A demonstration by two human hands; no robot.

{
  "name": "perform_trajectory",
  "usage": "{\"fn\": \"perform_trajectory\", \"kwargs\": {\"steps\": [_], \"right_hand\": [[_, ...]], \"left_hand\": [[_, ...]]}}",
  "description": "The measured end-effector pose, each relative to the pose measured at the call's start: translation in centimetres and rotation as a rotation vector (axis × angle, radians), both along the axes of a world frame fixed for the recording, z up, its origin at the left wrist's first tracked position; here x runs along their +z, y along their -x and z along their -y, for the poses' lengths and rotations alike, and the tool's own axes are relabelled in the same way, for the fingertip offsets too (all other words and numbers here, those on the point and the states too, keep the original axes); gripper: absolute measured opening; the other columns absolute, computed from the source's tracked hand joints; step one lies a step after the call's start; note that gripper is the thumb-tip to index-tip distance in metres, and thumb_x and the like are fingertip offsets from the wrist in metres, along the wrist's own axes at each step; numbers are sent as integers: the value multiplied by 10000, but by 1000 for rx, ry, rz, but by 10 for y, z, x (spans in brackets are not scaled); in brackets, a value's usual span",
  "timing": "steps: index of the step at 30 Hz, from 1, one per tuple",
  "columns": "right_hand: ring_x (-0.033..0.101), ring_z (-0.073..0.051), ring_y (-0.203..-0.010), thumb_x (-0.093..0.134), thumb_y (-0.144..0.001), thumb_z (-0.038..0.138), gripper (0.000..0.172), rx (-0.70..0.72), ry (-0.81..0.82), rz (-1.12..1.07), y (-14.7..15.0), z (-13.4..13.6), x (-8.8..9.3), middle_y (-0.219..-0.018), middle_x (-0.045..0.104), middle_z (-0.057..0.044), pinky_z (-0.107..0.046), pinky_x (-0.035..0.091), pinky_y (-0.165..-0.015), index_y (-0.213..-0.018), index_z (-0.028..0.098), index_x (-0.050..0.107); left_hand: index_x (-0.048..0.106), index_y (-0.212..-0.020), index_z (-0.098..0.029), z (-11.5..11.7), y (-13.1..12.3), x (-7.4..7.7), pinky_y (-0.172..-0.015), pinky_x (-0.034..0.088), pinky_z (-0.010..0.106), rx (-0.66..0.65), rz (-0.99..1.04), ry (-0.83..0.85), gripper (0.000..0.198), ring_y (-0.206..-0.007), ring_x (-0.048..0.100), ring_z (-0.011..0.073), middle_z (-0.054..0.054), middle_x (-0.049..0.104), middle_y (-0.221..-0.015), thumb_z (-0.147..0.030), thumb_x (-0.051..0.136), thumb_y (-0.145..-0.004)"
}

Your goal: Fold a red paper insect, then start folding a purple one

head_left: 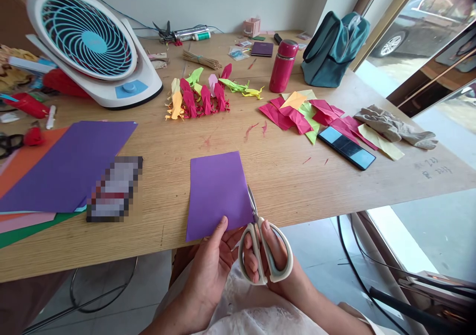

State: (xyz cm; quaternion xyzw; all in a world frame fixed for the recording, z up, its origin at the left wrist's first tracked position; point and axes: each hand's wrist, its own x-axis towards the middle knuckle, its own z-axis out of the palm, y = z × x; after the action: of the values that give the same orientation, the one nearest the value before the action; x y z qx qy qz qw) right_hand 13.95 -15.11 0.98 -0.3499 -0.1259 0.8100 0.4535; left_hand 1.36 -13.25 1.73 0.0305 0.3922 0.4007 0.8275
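Observation:
A purple sheet of paper (217,191) reaches over the table's front edge in front of me. My left hand (213,255) grips its lower edge, thumb on top and the other fingers underneath. In my right hand (275,255) is a pair of scissors (286,268) with cream handles, thumb through one loop and fingers through the other. The blades lie along the sheet's right edge, pointing away from me; part of them is hidden by the paper. To the left lies a stack of coloured paper (74,171), purple on top.
A white fan (89,42) stands at the back left. Several folded paper figures (204,97) sit mid-table. A pink bottle (283,67), a teal bag (330,52), loose coloured papers (288,116), a phone (347,146) and a grey cloth (394,126) are rightward. A pixelated object (115,188) lies left.

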Motion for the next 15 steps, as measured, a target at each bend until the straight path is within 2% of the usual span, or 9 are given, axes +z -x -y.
{"fn": "perform_trajectory", "kwargs": {"steps": [5, 9, 15], "right_hand": [[455, -98, -425, 588, -858, 737, 586, -5, 13, -4, 1, -2, -4, -522, 550, 16, -230, 313, -456, -814, 156, 649], [428, -76, -390, 595, -855, 734, 580, -9, 32, 14, 3, -2, -9, -498, 523, 34, -210, 304, -434, -797, 157, 626], [415, -70, -384, 594, -864, 720, 570, -21, 25, 25, 3, 0, -8, -492, 509, 41, -206, 301, -430, -792, 155, 618]], "left_hand": [[696, -940, -83, 1, -1, 3, -411, 461, 295, -26, -32, -35, 432, -422, 595, 188, 88, 685, -619, -434, 451, -998], [695, -896, -87, 2, 0, 3, -489, 506, 304, -26, -26, -1, 451, -463, 621, 197, 82, 671, -591, -459, 459, -992], [684, -843, -102, 3, 0, 2, -572, 542, 322, -2, -63, 4, 400, -528, 659, 207, 96, 702, -666, -441, 513, -970]]}}
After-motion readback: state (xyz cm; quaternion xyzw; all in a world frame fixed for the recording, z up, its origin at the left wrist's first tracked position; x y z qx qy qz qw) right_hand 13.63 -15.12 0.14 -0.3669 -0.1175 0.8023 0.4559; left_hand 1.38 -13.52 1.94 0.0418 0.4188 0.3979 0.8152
